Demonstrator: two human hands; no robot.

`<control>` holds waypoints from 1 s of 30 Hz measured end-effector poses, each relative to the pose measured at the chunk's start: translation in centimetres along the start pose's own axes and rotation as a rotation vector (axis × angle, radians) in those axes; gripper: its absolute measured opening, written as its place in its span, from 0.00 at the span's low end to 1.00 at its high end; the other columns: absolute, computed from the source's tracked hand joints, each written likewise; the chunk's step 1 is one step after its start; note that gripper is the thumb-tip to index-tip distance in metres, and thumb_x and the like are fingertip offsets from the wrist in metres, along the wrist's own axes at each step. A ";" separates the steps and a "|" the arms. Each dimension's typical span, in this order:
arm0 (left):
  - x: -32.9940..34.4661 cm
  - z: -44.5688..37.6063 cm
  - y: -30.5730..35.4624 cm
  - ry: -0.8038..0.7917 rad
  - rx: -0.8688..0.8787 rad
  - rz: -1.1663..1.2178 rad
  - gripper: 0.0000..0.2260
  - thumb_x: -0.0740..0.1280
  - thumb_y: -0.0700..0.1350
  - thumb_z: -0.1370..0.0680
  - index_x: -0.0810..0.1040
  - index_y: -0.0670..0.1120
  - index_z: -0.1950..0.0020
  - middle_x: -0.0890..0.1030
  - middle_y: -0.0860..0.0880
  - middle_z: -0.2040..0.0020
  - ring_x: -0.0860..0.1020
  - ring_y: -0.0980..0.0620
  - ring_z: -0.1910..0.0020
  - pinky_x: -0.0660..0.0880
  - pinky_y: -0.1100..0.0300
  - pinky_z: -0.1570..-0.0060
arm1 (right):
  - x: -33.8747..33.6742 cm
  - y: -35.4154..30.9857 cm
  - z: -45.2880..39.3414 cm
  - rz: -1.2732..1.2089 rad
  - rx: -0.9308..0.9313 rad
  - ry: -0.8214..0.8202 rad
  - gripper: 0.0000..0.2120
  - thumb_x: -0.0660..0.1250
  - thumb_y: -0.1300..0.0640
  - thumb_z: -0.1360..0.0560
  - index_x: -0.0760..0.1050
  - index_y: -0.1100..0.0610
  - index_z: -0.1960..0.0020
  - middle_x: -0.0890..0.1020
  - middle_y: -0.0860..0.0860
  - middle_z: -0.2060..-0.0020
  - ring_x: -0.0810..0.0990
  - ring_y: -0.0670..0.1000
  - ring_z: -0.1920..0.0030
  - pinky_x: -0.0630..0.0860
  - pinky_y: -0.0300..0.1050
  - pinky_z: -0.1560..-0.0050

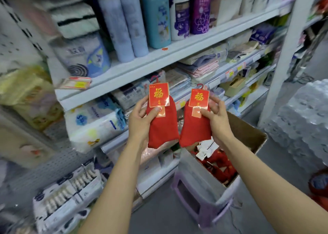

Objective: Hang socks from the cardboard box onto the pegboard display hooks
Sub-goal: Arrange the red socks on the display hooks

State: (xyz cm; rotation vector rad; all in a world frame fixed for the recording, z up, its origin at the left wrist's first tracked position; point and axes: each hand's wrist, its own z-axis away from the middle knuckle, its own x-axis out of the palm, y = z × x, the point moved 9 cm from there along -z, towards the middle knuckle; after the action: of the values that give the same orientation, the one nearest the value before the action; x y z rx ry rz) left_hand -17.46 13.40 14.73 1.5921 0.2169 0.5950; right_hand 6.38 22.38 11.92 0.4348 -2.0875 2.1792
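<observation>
I hold two packs of red socks in front of the shelves. My left hand [140,120] grips one pack of red socks [163,129], thumb on its red and gold card label. My right hand [217,120] grips a second pack of red socks [194,131], thumb on its label. Both packs are upright with small red hanger hooks at the top. Below them the open cardboard box [248,132] rests on a purple stool [200,196] and holds more red socks [220,164]. The grey pegboard [48,168] lies at the lower left, blurred.
White shelves [159,60] straight ahead carry shampoo bottles [158,19], folded towels and tissue packs. Packaged goods [67,194] hang low on the pegboard side. A wrapped stack of bottles [301,120] stands at the right beside a white upright. Grey floor shows below.
</observation>
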 end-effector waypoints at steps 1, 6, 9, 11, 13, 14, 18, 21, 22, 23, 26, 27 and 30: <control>-0.9 0.6 1.3 0.021 0.029 0.005 0.22 0.73 0.35 0.26 0.77 0.50 0.35 0.86 0.50 0.47 0.84 0.53 0.51 0.80 0.56 0.54 | 1.3 -0.7 0.5 0.000 -0.022 -0.040 0.21 0.69 0.63 0.23 0.69 0.49 0.35 0.82 0.53 0.42 0.82 0.55 0.43 0.80 0.57 0.44; -5.9 4.1 6.0 0.160 0.139 -0.016 0.20 0.73 0.37 0.25 0.77 0.51 0.35 0.86 0.49 0.48 0.85 0.52 0.52 0.80 0.59 0.57 | 7.8 -2.9 3.5 -0.128 -0.046 -0.238 0.23 0.67 0.69 0.24 0.68 0.59 0.31 0.84 0.52 0.50 0.83 0.50 0.52 0.81 0.45 0.53; -9.0 6.5 7.5 0.245 0.170 0.015 0.18 0.74 0.38 0.25 0.78 0.53 0.39 0.84 0.45 0.43 0.84 0.48 0.48 0.80 0.55 0.54 | 11.1 -3.4 5.5 -0.150 -0.054 -0.323 0.20 0.66 0.69 0.24 0.70 0.58 0.34 0.84 0.51 0.49 0.83 0.49 0.53 0.80 0.42 0.56; -11.0 8.4 8.2 0.295 0.173 0.050 0.16 0.73 0.37 0.25 0.79 0.48 0.38 0.84 0.44 0.43 0.83 0.47 0.49 0.81 0.52 0.51 | 13.1 -3.6 6.9 -0.148 -0.053 -0.376 0.21 0.66 0.70 0.24 0.70 0.58 0.34 0.84 0.52 0.48 0.82 0.48 0.52 0.79 0.42 0.54; -13.1 10.3 9.1 0.348 0.182 0.056 0.14 0.73 0.36 0.25 0.80 0.43 0.40 0.85 0.44 0.46 0.83 0.49 0.51 0.81 0.53 0.50 | 15.3 -3.9 8.3 -0.144 -0.059 -0.431 0.22 0.66 0.71 0.25 0.69 0.60 0.33 0.83 0.53 0.45 0.81 0.49 0.49 0.79 0.42 0.51; -14.1 11.1 9.7 0.377 0.184 0.053 0.12 0.72 0.36 0.24 0.81 0.42 0.42 0.86 0.46 0.50 0.84 0.51 0.54 0.81 0.57 0.54 | 16.4 -4.2 9.0 -0.146 -0.063 -0.455 0.23 0.66 0.71 0.25 0.68 0.61 0.32 0.82 0.54 0.44 0.81 0.49 0.48 0.78 0.42 0.49; -18.3 13.4 12.5 0.456 0.195 0.053 0.12 0.72 0.37 0.25 0.81 0.40 0.42 0.86 0.45 0.52 0.83 0.53 0.57 0.79 0.62 0.58 | 21.2 -5.9 11.6 -0.149 -0.112 -0.552 0.23 0.66 0.72 0.25 0.69 0.61 0.32 0.83 0.53 0.45 0.80 0.50 0.45 0.77 0.44 0.44; -21.3 14.6 15.3 0.497 0.225 0.043 0.13 0.73 0.39 0.25 0.80 0.40 0.41 0.85 0.42 0.49 0.83 0.49 0.55 0.79 0.58 0.56 | 24.9 -7.3 13.5 -0.155 -0.150 -0.608 0.23 0.66 0.72 0.26 0.69 0.61 0.32 0.84 0.52 0.49 0.81 0.48 0.48 0.77 0.41 0.46; -22.2 14.9 16.2 0.503 0.236 0.048 0.13 0.73 0.39 0.25 0.80 0.39 0.42 0.85 0.42 0.49 0.83 0.49 0.56 0.79 0.59 0.58 | 26.1 -7.7 14.1 -0.159 -0.154 -0.628 0.23 0.66 0.72 0.25 0.70 0.60 0.32 0.84 0.52 0.50 0.81 0.49 0.49 0.78 0.41 0.46; -23.0 15.2 17.2 0.501 0.245 0.051 0.12 0.73 0.40 0.25 0.80 0.40 0.42 0.86 0.43 0.50 0.84 0.50 0.57 0.80 0.59 0.59 | 27.4 -8.0 14.8 -0.162 -0.159 -0.648 0.23 0.66 0.72 0.25 0.70 0.60 0.33 0.84 0.53 0.49 0.81 0.49 0.48 0.77 0.43 0.46; -25.5 15.9 20.0 0.481 0.267 0.057 0.10 0.73 0.41 0.24 0.80 0.41 0.44 0.86 0.43 0.51 0.84 0.49 0.57 0.81 0.56 0.56 | 30.9 -9.0 16.5 -0.183 -0.175 -0.679 0.22 0.67 0.71 0.25 0.71 0.58 0.34 0.84 0.51 0.48 0.81 0.50 0.47 0.76 0.47 0.44; -26.3 16.1 21.0 0.475 0.280 0.067 0.09 0.72 0.40 0.24 0.80 0.41 0.44 0.86 0.43 0.51 0.84 0.49 0.57 0.81 0.55 0.55 | 32.1 -9.3 17.0 -0.184 -0.185 -0.685 0.22 0.67 0.70 0.25 0.71 0.57 0.33 0.85 0.50 0.47 0.81 0.49 0.47 0.77 0.46 0.45; -28.8 16.7 23.9 0.462 0.323 0.092 0.09 0.70 0.38 0.23 0.78 0.42 0.44 0.85 0.43 0.52 0.84 0.50 0.60 0.82 0.57 0.58 | 35.8 -10.4 18.4 -0.187 -0.226 -0.691 0.21 0.68 0.69 0.25 0.72 0.56 0.34 0.84 0.50 0.45 0.82 0.47 0.46 0.78 0.43 0.48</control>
State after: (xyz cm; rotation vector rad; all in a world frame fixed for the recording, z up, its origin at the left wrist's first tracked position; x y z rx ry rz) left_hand -38.55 -17.89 30.87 1.7606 0.6110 1.0390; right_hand -22.47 0.19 31.93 1.4546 -2.4225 1.8104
